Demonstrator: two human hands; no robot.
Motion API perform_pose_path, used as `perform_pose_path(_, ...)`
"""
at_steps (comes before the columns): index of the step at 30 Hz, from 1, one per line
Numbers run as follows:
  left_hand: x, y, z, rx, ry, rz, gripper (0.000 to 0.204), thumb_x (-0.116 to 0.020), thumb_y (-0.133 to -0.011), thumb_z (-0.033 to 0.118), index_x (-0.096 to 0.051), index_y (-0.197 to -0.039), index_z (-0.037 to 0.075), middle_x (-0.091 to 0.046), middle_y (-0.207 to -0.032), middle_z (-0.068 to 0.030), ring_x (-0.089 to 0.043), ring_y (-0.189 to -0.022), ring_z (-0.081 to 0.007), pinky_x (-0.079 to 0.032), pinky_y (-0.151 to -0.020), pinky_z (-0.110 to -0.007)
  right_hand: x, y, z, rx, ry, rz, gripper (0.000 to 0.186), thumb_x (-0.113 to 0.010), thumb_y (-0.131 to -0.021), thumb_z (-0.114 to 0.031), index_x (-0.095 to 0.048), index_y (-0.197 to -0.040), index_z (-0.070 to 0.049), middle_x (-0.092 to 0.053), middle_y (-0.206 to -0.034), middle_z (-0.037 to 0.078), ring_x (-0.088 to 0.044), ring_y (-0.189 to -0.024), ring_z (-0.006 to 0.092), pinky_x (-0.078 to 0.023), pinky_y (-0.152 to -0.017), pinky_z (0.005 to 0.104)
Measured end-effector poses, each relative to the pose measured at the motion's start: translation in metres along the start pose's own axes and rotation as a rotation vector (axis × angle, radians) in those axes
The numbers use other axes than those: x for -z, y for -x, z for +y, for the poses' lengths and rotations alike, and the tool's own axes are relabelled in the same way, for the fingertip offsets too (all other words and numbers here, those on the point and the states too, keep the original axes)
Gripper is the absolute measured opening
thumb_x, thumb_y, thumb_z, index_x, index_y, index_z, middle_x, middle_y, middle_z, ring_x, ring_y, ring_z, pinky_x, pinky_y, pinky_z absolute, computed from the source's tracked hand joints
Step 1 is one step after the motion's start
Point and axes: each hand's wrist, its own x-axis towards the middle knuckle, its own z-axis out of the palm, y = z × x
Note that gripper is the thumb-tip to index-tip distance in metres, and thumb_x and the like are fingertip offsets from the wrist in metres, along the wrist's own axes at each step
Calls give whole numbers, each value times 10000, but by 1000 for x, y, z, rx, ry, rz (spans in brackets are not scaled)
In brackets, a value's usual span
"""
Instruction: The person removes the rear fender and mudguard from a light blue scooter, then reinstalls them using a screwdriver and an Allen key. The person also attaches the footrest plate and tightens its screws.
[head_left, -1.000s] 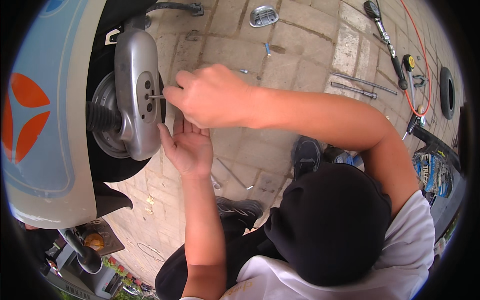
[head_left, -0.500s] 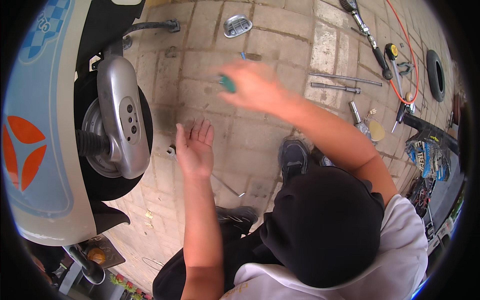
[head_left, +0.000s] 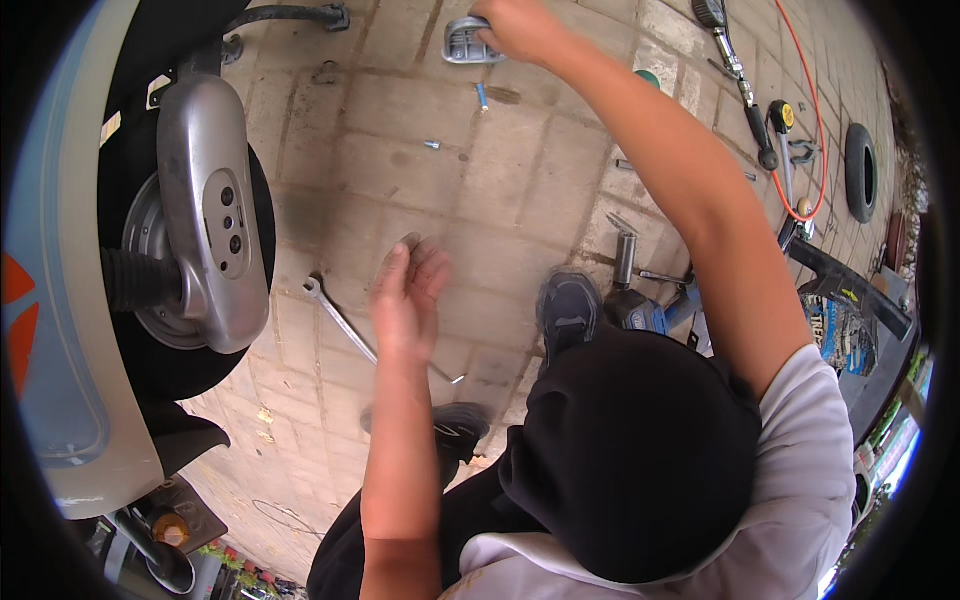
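My right hand (head_left: 515, 30) reaches to the far side, its fingers closed on the edge of a grey ribbed metal cover (head_left: 465, 42). My left hand (head_left: 410, 290), slightly blurred, is held palm up with fingers apart and nothing in it. Below it on the paving lies an open-ended wrench (head_left: 338, 318), partly covered by my left forearm. A hex key (head_left: 456, 379) shows beside that forearm. Two small pieces lie nearer the cover: a blue pin-like piece (head_left: 482, 97) and a short bolt-like piece (head_left: 432, 145). A green handle (head_left: 648, 77) peeks out behind my right forearm.
A scooter's wheel with a silver housing (head_left: 215, 220) stands on the left. To the right are a cordless power tool (head_left: 640, 310), a long ratchet-like tool (head_left: 735, 60), a yellow-headed gauge (head_left: 782, 115), a red hose (head_left: 822, 110) and a small tyre (head_left: 860, 172).
My right hand has moved away to the far side, let go of the green-handled tool and taken hold of the metal cover. The view has shifted, showing more of the wrench.
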Motion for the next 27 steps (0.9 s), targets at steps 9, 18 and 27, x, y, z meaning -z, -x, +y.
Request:
perform_pose_path(9,-4,-19,-48,47,356,-407,473,-564,-952,296,-455,-1321,22,-522,-1313,-178,-521,-1194,-277,-404,-1049,-438,-18,204,-146,-372,-947,-101,386,-723,-832,-261,-637,-1062,36,-657,-797,117,-591,-673,137,-482,-607,297)
perform_pose_path(18,45,-26,-46,118,42,-264,284,-616,-877,104,-580,-1157,72,-659,-1075,-60,-630,-971,-185,-499,-786,-346,-3,317,-106,-697,-647,-135,302,-673,-833,-251,-653,-971,17,-670,-884,194,-667,-746,307,-526,-692,378)
perform_pose_path(27,115,-24,31,-32,135,-139,385,-607,-846,63,-541,-1225,40,-642,-1123,-99,-637,-1013,-249,-524,-873,-413,-157,268,-210,1120,-362,-387,71,-589,-740,-171,-622,-773,-118,-569,-854,16,-555,-924,216,-448,-749,351)
